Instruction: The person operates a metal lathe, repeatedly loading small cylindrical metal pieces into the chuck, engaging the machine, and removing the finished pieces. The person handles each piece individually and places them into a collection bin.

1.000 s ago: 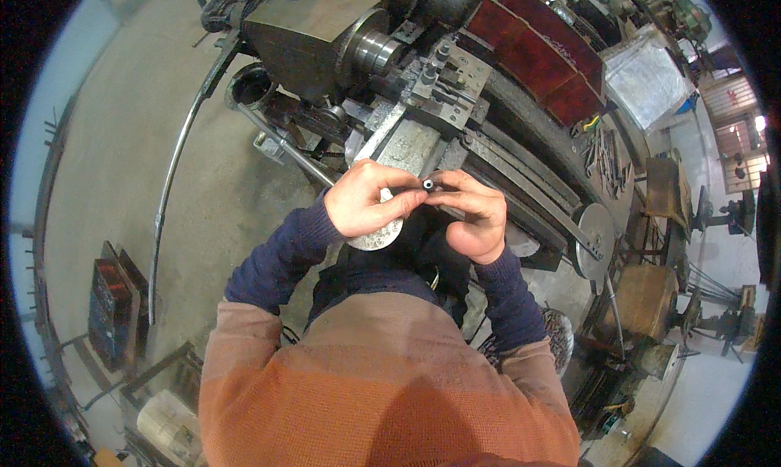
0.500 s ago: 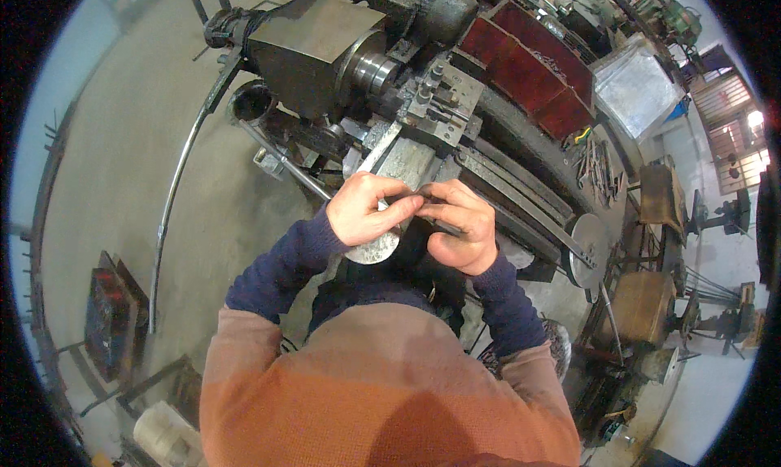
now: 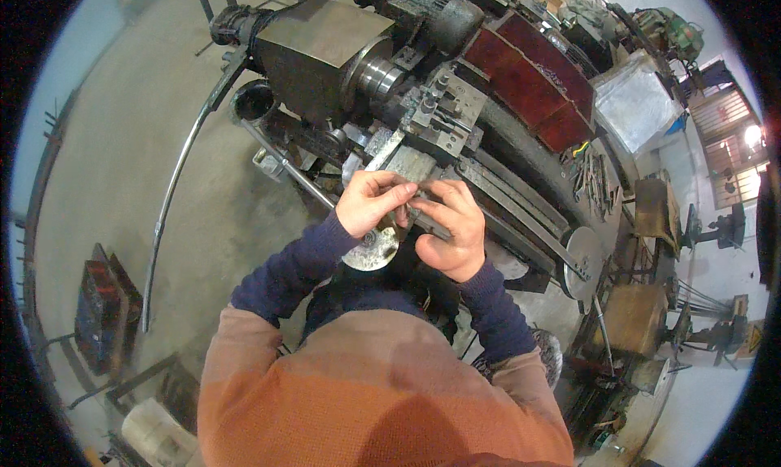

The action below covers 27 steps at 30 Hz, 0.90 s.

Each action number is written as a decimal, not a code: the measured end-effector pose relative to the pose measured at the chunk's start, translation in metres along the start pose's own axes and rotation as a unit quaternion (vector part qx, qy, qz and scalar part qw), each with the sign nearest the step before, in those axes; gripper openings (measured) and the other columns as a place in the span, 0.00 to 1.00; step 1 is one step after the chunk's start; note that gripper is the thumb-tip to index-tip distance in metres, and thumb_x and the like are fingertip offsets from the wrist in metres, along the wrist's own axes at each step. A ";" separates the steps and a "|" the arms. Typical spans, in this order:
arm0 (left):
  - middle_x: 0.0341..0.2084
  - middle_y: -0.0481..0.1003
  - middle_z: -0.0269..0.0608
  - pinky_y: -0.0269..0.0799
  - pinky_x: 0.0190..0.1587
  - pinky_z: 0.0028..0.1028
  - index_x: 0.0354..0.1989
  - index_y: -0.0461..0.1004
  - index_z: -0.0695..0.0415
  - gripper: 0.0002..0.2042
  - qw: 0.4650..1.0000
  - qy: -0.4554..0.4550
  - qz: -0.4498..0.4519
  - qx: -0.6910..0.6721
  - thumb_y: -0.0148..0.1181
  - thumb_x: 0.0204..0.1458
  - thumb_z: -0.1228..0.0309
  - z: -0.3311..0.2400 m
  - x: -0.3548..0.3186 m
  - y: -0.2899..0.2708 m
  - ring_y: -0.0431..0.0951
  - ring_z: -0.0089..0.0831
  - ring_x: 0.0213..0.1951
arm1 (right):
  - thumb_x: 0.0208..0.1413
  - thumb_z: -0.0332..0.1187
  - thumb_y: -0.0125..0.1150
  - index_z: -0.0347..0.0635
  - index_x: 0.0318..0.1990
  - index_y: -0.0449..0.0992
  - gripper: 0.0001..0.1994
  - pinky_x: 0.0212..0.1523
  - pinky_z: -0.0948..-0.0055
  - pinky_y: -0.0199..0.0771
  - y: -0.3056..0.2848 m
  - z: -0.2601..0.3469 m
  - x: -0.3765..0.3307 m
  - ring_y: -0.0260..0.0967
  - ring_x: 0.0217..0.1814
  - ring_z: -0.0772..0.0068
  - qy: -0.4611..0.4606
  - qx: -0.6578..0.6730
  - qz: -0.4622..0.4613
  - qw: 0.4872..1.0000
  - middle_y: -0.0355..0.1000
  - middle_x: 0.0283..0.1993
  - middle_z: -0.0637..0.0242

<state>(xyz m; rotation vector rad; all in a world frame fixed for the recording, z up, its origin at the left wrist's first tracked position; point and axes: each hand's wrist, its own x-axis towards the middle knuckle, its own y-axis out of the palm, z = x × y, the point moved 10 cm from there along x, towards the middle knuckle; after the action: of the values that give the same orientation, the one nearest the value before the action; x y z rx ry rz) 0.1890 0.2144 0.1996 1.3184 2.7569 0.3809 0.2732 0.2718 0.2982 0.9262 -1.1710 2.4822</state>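
Both my hands meet in front of the lathe carriage [image 3: 407, 162]. My left hand [image 3: 368, 202] pinches a small dark metal part [image 3: 413, 200] with thumb and fingertips. My right hand [image 3: 449, 229] grips the same part from the right side, fingers curled around it. Most of the part is hidden by my fingers. Just below my left hand sits a round silver handwheel [image 3: 370, 251]. The tool post [image 3: 443, 109] stands beyond my hands, and the chuck [image 3: 376, 75] lies to its left.
The grey headstock [image 3: 313, 44] is at the top. A long curved metal bar [image 3: 175, 186] lies on the concrete floor at left. A red cover [image 3: 533, 72] runs along the lathe's far side. Workbenches and stands crowd the right edge.
My hands have closed in together over the small part and shifted slightly lower and to the right; the view has tilted, so the lathe sits further right.
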 end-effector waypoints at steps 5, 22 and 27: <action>0.16 0.72 0.33 0.65 0.20 0.18 0.28 0.74 0.64 0.10 0.990 -0.006 0.008 0.144 0.56 0.51 0.68 -0.014 -0.002 -0.004 0.70 0.16 0.18 | 0.22 0.29 0.58 0.38 0.29 0.73 0.17 0.36 0.64 0.68 0.016 -0.003 0.004 0.64 0.36 0.55 -0.039 -0.007 0.080 0.996 0.68 0.36 0.59; 0.18 0.72 0.46 0.66 0.26 0.37 0.45 0.69 0.56 0.17 0.599 0.041 -0.316 0.735 0.53 0.50 0.61 -0.141 -0.125 -0.287 0.73 0.43 0.24 | 0.25 0.37 0.57 0.47 0.26 0.80 0.14 0.38 0.66 0.66 0.095 -0.143 0.132 0.67 0.39 0.60 0.052 -0.345 0.292 0.891 0.73 0.27 0.62; 0.20 0.73 0.47 0.67 0.28 0.39 0.44 0.68 0.56 0.20 0.623 -0.118 -0.328 0.701 0.55 0.47 0.56 -0.103 -0.195 -0.334 0.74 0.46 0.26 | 0.27 0.37 0.56 0.47 0.27 0.80 0.14 0.37 0.65 0.71 0.100 -0.149 0.139 0.71 0.33 0.57 0.049 -0.303 0.294 0.905 0.73 0.27 0.56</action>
<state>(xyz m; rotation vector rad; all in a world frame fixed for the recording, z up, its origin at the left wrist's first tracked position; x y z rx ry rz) 0.0424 -0.1581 0.2061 0.0334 2.6854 -2.1024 0.0540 0.3139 0.2558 0.2883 -2.2580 2.2330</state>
